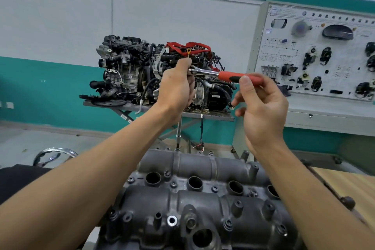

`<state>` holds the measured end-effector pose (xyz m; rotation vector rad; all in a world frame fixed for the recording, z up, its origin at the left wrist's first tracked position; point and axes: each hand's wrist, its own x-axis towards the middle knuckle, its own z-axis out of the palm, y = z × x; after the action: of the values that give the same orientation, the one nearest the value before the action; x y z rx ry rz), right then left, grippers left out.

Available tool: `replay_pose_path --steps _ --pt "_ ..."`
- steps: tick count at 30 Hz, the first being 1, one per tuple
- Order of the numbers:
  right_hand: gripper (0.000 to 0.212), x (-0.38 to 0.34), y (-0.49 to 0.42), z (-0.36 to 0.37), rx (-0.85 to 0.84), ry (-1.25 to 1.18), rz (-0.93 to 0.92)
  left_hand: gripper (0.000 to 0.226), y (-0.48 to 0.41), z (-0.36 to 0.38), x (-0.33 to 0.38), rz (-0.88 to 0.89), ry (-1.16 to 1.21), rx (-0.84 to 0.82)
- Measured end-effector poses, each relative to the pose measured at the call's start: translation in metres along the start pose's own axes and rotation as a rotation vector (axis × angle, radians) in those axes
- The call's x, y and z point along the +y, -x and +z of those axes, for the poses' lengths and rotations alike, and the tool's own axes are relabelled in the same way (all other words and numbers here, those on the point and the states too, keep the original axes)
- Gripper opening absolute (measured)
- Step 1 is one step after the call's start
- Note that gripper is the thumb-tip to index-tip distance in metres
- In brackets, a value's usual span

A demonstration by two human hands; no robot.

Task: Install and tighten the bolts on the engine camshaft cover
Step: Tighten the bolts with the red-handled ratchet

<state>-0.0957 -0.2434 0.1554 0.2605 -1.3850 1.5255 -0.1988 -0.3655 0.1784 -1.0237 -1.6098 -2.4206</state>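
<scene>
The left hand (178, 87) is closed tight around the shiny head of the wrench (211, 72), up in the air. A long bar (179, 128) goes straight down from under this hand. Its tip sits on a bolt (177, 149) at the far edge of the grey camshaft cover (192, 199), which lies low and close in front. The right hand (261, 105) holds the red handle of the wrench with its thumb and first finger. Its other fingers are bent loosely. More bolts (173, 184) sit in the cover between the round holes.
</scene>
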Motion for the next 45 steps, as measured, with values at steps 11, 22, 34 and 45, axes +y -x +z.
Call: replay_pose_path --steps 11,22,34,45 --pt "0.001 -0.007 -0.009 0.022 -0.097 -0.021 0.053 0.059 -0.015 -0.022 0.03 0.01 -0.071 -0.008" --pt "0.005 0.012 0.004 0.057 -0.15 0.028 0.073 0.058 -0.006 -0.066 0.027 -0.025 -0.053 0.095" --pt "0.005 0.02 0.006 0.049 -0.083 0.057 0.117 0.049 0.001 -0.051 0.021 0.033 -0.194 0.216" --pt "0.013 0.009 0.028 0.052 -0.005 0.073 -0.131 0.047 -0.005 -0.052 0.023 -0.082 -0.102 0.133"
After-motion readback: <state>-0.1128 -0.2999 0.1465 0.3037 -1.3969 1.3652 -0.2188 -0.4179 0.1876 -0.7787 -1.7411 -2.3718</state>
